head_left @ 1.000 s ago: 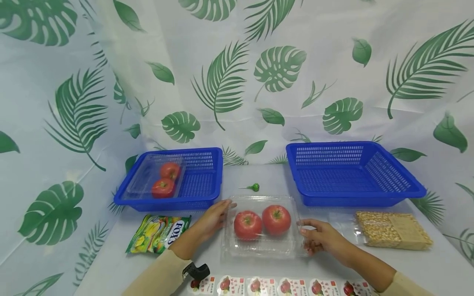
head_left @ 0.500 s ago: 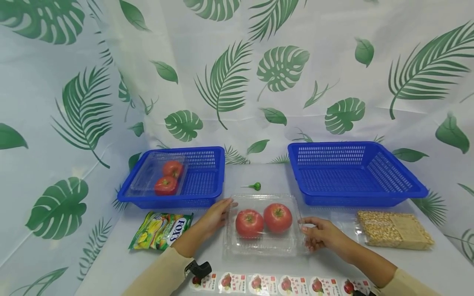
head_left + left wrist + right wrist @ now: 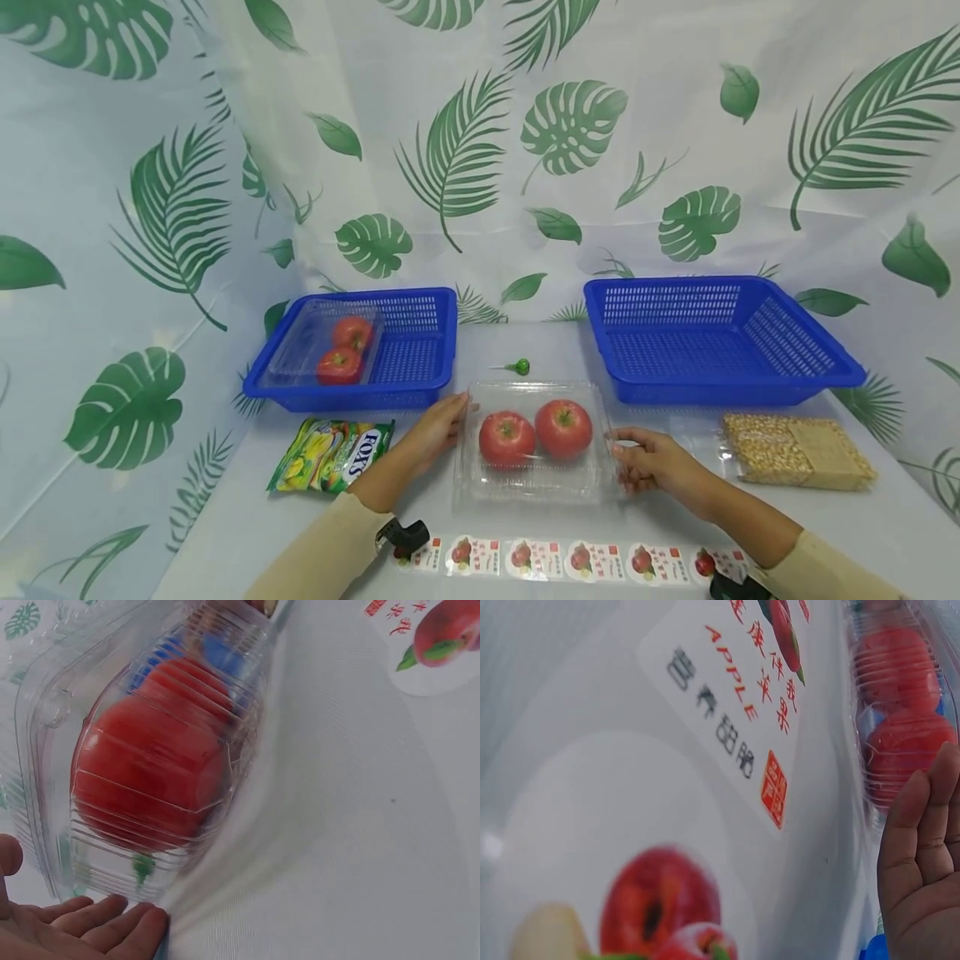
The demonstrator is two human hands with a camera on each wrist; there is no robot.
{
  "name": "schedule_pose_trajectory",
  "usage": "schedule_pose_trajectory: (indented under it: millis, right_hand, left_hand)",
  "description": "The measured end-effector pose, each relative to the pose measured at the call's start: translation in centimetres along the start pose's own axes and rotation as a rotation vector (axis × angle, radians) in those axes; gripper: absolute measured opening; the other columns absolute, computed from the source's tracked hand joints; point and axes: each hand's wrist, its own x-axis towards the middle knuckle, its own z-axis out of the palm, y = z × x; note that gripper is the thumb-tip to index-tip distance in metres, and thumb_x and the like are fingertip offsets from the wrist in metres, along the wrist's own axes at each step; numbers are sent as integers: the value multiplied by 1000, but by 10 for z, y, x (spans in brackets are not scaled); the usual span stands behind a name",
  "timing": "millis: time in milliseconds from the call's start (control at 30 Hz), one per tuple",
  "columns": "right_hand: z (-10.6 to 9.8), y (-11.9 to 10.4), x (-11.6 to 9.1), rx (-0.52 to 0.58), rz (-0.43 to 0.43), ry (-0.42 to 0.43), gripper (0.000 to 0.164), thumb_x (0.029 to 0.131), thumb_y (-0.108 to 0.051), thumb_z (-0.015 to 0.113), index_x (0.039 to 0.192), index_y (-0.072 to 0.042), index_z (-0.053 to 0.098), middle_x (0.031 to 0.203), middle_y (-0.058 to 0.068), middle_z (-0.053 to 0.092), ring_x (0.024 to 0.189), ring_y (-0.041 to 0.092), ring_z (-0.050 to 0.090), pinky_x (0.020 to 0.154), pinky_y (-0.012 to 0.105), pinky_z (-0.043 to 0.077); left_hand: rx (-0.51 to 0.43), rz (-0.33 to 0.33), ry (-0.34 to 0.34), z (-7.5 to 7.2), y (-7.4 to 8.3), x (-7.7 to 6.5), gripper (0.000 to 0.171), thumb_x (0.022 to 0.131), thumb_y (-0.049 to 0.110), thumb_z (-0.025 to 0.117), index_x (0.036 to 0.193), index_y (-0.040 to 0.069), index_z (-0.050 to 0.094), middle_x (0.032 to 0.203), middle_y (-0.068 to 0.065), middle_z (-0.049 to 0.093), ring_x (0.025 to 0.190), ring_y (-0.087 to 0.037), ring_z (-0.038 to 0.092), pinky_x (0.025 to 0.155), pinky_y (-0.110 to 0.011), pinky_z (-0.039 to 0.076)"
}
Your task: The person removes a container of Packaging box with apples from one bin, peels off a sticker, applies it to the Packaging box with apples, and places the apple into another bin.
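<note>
A clear plastic clamshell box with two red apples inside lies on the table before me in the head view. My left hand is at its left side; in the left wrist view the fingers stretch out with their tips right at the box's lower edge. On the opposite side is my right hand, its fingertips at the box wall. The right wrist view has those fingers extended beside the box, overlapping one apple.
A blue basket at back left holds another clear box of apples. A second blue basket stands at back right. Around lie a green FOX'S bag, a bag of yellow kernels, a green-headed stick and several apple labels.
The head view has shifted slightly, so the table things sit a little higher in it than half a second ago. Both hands keep their places at the box's sides.
</note>
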Motion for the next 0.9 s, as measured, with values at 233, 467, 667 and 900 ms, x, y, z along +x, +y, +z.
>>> schedule_pose_trajectory:
  millis: [233, 467, 667, 900]
  right_hand:
    - [2, 2, 0, -62, -41, 41, 67, 101, -27, 54, 145, 13, 24, 83, 14, 63, 75, 25, 64, 70, 39, 58]
    - [5, -9, -9, -492, -109, 225, 62, 94, -38, 64, 136, 5, 47, 86, 4, 65, 75, 19, 63, 67, 31, 54]
    - [19, -32, -25, -799, -271, 406, 51, 89, -43, 70, 123, -6, 63, 78, -10, 56, 74, 9, 57, 62, 30, 49]
    - [59, -40, -32, -668, -710, 116, 23, 89, -10, 71, 111, -14, 67, 83, -16, 60, 74, 3, 59, 64, 24, 54]
  left_hand:
    - [68, 22, 14, -7, -1, -18, 59, 103, 36, 48, 141, -8, 39, 140, -25, 45, 123, -40, 50, 101, -45, 45]
    - [138, 44, -35, -16, 0, -47, 47, 102, 25, 53, 132, -10, 50, 125, -20, 59, 108, -30, 62, 94, -41, 50]
    - [329, 45, -148, -26, 0, -74, 41, 99, 27, 59, 124, -5, 59, 110, -12, 68, 100, -25, 65, 89, -40, 53]
    - [664, 43, -194, -35, 5, -97, 38, 90, 28, 72, 119, 4, 65, 98, 5, 67, 92, -14, 62, 81, -35, 52]
